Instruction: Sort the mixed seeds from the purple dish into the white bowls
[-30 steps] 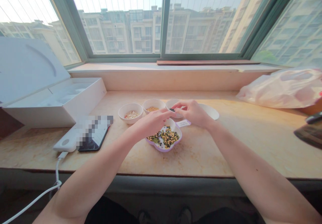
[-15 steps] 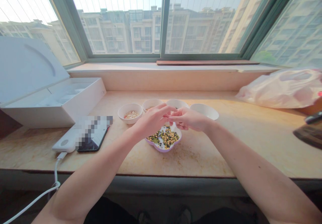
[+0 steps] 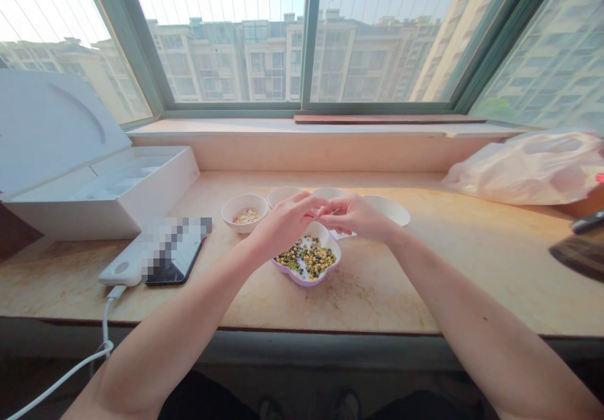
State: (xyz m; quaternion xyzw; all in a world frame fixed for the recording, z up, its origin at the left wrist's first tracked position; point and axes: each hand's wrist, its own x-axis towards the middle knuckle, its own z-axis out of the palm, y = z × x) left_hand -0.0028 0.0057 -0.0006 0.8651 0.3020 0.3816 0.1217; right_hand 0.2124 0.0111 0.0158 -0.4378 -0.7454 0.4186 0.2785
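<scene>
- left grip [image 3: 285, 222] and right grip [image 3: 356, 215] curled, fingertips meeting over the plate; anything pinched is hidden, cannot tell
- mixed beans [image 3: 306, 258] in lilac-rimmed plate [image 3: 302, 283], directly below the hands
- small bowls [image 3: 244, 228] just far of it, within short reach

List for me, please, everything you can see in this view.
lobed plate: 1, white with purple rim, on the stone sill, below the hands
mixed beans: many, green, yellow and dark, on the plate
bowl of pale flakes: 1, white, left of the plate
small bowls: 2, white, behind the hands
shallow dish: 1, white, right of the hands
open box: 1, white, far left
power bank: 1, white, left of the plate
phone: 1, black, beside the power bank
cable: 1, white, hanging off the sill
plastic bag: 1, pinkish white, right
window: 1, green frame, behind the sill
left hand: 1, above the plate
right hand: 1, fingertips meeting the left hand's
</scene>
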